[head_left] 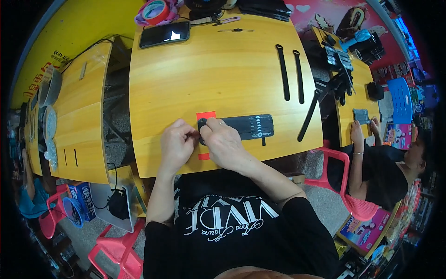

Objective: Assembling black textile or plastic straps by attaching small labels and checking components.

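A flat row of black straps point(244, 126) with white marks near its right end lies close to the table's near edge. Under its left end is a red strip point(206, 114), showing above and below. My right hand point(224, 143) is closed over that left end, fingers bent onto the straps. Just left of it, my left hand point(174, 144) pinches at the row's tip; whatever is between its fingertips is hidden. Three loose black straps with slotted heads lie to the right: one strap point(283, 74), a second strap point(298, 76) and a slanted strap point(308, 116).
At the table's far left are a phone point(165, 35) and a roll of red tape point(155, 11). A black stack point(265, 8) lies at the far edge. Another person point(371, 169) works at the right-hand table. A pink chair point(118, 251) stands at lower left.
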Available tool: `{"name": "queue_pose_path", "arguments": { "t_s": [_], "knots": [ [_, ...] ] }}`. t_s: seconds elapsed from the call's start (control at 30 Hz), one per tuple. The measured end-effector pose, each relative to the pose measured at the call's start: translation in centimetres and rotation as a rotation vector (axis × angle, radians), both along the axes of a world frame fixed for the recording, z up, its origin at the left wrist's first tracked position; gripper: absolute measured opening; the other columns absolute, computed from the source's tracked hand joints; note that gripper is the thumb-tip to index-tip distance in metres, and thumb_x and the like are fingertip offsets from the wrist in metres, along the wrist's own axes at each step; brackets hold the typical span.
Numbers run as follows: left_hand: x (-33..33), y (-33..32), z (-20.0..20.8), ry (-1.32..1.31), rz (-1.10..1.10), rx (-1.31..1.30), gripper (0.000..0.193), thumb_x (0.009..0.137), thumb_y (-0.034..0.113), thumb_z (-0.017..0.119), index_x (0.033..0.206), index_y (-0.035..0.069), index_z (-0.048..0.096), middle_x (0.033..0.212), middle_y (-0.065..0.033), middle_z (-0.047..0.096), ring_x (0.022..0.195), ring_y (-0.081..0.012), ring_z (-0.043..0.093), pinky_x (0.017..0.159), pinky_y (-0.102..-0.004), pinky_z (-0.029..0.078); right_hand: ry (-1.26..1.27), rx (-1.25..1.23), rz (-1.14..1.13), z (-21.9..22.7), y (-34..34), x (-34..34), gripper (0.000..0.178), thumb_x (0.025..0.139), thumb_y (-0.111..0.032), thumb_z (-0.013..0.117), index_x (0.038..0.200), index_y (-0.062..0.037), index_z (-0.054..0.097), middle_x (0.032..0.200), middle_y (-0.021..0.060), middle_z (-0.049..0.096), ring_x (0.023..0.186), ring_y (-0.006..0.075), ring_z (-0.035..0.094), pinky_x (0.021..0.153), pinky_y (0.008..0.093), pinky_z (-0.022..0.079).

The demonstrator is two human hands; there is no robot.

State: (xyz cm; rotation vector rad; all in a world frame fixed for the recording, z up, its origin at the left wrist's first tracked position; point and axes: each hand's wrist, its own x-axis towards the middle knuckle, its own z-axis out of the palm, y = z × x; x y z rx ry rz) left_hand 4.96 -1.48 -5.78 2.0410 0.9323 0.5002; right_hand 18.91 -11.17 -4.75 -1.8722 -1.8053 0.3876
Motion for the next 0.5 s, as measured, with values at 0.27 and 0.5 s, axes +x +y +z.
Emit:
{"name": "queue_pose_path", "arguments": {
  "t_s": [0.27, 0.5],
  "knots": [
    [-0.06, 0.30, -0.63, -0.047, 0.012, -0.092, 0.015, 0.065, -0.003, 0.079, 0.078, 0.001, 0.071, 0.068, -0.0045, 0.056, 0.057, -0.0120, 0.049, 0.053, -0.0281, 0.040, 0.027, 0.049, -0.042, -0.15, -0.14, -0.17, 0.018, 0.069, 0.003, 0.061, 0.086, 0.0002, 0.057, 0.089, 0.0174, 0.055, 0.088, 0.0366, 0.059, 0.068, 0.0449, 0.050],
    [-0.61, 0.72, -0.63, -0.011, 0.014, -0.098, 0.014, 0.066, -0.001, 0.077, 0.079, 0.002, 0.072, 0.070, -0.0078, 0.059, 0.060, -0.0182, 0.056, 0.055, -0.0316, 0.044, 0.022, 0.004, -0.005, 0.14, 0.66, -0.23, 0.017, 0.071, 0.002, 0.061, 0.088, -0.0004, 0.059, 0.089, 0.0175, 0.058, 0.088, 0.0371, 0.061, 0.070, 0.0448, 0.051]
  ]
}}
